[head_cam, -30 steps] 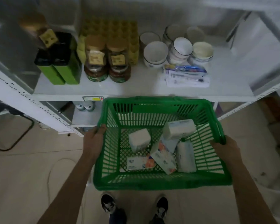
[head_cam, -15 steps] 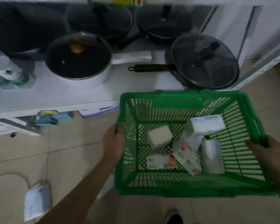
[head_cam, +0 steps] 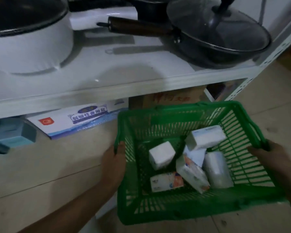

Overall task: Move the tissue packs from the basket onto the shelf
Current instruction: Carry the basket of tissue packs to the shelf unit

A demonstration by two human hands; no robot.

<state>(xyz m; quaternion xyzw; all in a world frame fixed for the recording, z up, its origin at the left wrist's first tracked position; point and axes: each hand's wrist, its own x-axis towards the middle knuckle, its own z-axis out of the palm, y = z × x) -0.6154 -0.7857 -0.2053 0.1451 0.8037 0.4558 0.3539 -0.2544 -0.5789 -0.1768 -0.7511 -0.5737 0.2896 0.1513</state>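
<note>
A green plastic basket (head_cam: 188,211) hangs low over the floor, held by both sides. My left hand (head_cam: 113,163) grips its left rim and my right hand (head_cam: 269,157) grips its right rim. Inside lie several tissue packs: a white cube-shaped pack (head_cam: 161,155), a white and blue pack (head_cam: 206,137) leaning on the right wall, a rounded white pack (head_cam: 217,169), an orange-printed pack (head_cam: 193,174) tilted in the middle and another orange-printed pack (head_cam: 166,181) lying flat. The white shelf (head_cam: 107,78) runs just above and behind the basket.
On the shelf stand a white pot (head_cam: 29,42) at left and a black lidded pan (head_cam: 217,32) with a long handle at right. Below the shelf sit a white and blue printed box (head_cam: 77,120), a brown carton (head_cam: 171,99) and blue boxes (head_cam: 10,133). Beige floor tiles lie all around.
My view dropped from the shelf of jars and bowls to the lower shelf of pans. The basket came down with both hands and now sits lower right, close to the floor.
</note>
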